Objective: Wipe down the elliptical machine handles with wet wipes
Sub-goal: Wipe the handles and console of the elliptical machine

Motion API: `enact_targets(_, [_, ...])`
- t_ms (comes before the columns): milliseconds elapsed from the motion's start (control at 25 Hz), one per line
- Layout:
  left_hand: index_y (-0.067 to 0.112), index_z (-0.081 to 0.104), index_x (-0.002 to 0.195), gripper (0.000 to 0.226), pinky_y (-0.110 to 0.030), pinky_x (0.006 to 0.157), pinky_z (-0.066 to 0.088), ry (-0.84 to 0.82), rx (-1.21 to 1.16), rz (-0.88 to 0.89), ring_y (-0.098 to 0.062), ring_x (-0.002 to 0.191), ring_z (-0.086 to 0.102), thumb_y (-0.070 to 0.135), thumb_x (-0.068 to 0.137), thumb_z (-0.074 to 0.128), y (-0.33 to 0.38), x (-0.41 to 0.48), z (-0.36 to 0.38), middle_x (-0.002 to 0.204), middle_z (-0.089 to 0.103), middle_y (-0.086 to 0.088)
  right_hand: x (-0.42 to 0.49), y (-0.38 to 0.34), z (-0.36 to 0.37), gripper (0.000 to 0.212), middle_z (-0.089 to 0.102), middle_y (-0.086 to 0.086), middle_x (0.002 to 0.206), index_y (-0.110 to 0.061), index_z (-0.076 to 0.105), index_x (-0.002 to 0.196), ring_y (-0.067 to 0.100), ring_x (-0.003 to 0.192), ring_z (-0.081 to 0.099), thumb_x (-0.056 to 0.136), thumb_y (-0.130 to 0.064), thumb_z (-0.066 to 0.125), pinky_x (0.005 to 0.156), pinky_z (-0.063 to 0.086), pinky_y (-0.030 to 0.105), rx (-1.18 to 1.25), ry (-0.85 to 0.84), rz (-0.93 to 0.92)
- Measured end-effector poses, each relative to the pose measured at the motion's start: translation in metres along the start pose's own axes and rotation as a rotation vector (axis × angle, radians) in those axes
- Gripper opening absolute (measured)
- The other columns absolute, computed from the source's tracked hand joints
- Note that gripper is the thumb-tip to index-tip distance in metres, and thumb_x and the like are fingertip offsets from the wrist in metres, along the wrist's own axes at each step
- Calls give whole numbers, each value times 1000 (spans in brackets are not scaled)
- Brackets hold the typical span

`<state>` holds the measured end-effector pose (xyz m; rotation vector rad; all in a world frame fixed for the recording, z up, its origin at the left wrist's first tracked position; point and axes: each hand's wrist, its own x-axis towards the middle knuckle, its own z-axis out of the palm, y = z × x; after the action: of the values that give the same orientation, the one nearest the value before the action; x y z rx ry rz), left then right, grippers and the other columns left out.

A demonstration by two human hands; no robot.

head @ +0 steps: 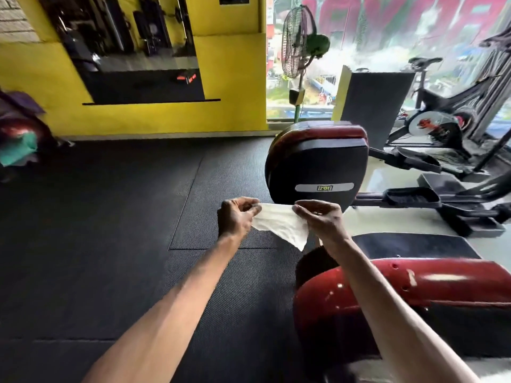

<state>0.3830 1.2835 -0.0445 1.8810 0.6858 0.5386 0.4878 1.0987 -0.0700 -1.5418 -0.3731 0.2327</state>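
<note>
Wet wipe point(279, 226): white, unfolded, stretched along its top edge between both hands, lower corner hanging free in a point. Held in mid-air above the black floor mat point(110, 217), just in front of the elliptical machine point(318, 164) with its black-and-red flywheel housing.

Left hand point(236, 217): pinching the wipe's left top corner between thumb and curled fingers.

Right hand point(320, 219): pinching the right top corner between thumb and forefinger, remaining fingers bent. Both forearms bare, reaching forward.

Below the right forearm: glossy red cover point(414, 283) of a nearer machine, scuffed and chipped.

Right of the housing: black pedals point(412, 196) on rails. Farther right: stationary bike point(437, 123) beside the window.

Behind: standing fan point(297, 42) at the window edge; yellow wall point(235, 78) with mirror point(132, 45) to the left.

Far left edge: blurred red and teal items, not identifiable.
</note>
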Motion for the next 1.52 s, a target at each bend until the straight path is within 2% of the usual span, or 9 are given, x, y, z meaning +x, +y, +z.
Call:
enact_targets(160, [12, 77, 106, 15, -12, 72, 55, -53, 33, 37, -10, 87, 70, 18, 93, 74, 3, 88, 31, 100, 76, 0, 81, 12, -1, 28, 79, -6, 84, -12, 81, 101, 3, 75, 69, 76, -4, 90, 69, 53, 17, -58, 18, 30])
enact_targets(320, [11, 74, 101, 17, -31, 75, 58, -133, 36, 94, -10, 75, 62, 26, 97, 69, 6, 192, 61, 88, 69, 2, 174, 20, 7, 9, 78, 2, 93, -23, 83, 84, 8, 76, 71, 79, -24, 90, 64, 51, 21, -191, 185, -30])
enact_targets(440, [17, 70, 90, 16, -24, 76, 51, -331, -122, 80, -11, 83, 63, 31, 97, 68, 16, 271, 81, 92, 71, 0, 239, 18, 12, 12, 77, -2, 93, -14, 82, 86, 3, 74, 70, 82, -23, 88, 68, 52, 19, -184, 260, -6])
enact_targets(600, [4, 70, 106, 26, -14, 78, 50, -569, -274, 13, -10, 91, 66, 14, 86, 82, 42, 371, 113, 103, 73, -5, 321, 12, 14, 14, 74, 3, 81, -5, 78, 90, 12, 69, 63, 90, -19, 80, 60, 48, 23, -82, 316, 36])
enact_targets(920, [12, 74, 93, 21, -40, 78, 52, -804, -405, -92, -29, 89, 65, -6, 82, 77, 72, 497, 227, 95, 73, -12, 446, 36, -40, 10, 77, -3, 78, -15, 77, 82, 16, 75, 69, 89, -21, 81, 69, 54, 29, -89, 544, 62])
enact_targets(1080, [2, 73, 103, 32, -26, 70, 51, -938, -250, 121, -21, 81, 63, 0, 72, 83, 99, 549, 291, 92, 71, -12, 506, 45, -76, 34, 75, -10, 105, -25, 74, 115, 7, 97, 70, 84, -32, 86, 81, 57, 24, -387, 517, 20])
enact_targets(1200, [3, 72, 109, 36, -18, 69, 50, -1063, -131, 294, -14, 80, 63, -1, 75, 84, 130, 581, 345, 93, 72, -11, 550, 45, -109, 27, 79, -14, 99, -25, 78, 111, 1, 95, 72, 86, -31, 86, 83, 56, 22, -437, 354, -33])
enact_targets(1400, [16, 73, 103, 36, -41, 81, 55, -1082, -86, 160, -21, 90, 67, 23, 71, 90, 159, 622, 429, 106, 75, -18, 604, 47, -164, 10, 80, -2, 85, -19, 79, 89, 9, 77, 72, 91, -9, 79, 75, 56, 28, -165, 533, 0])
enact_targets(1520, [12, 73, 104, 33, -57, 94, 55, -1146, -189, 137, -30, 95, 67, 14, 75, 87, 172, 636, 486, 103, 71, -20, 622, 54, -205, 10, 78, -4, 82, -21, 77, 84, 12, 78, 72, 90, -15, 81, 73, 57, 29, -145, 665, 56])
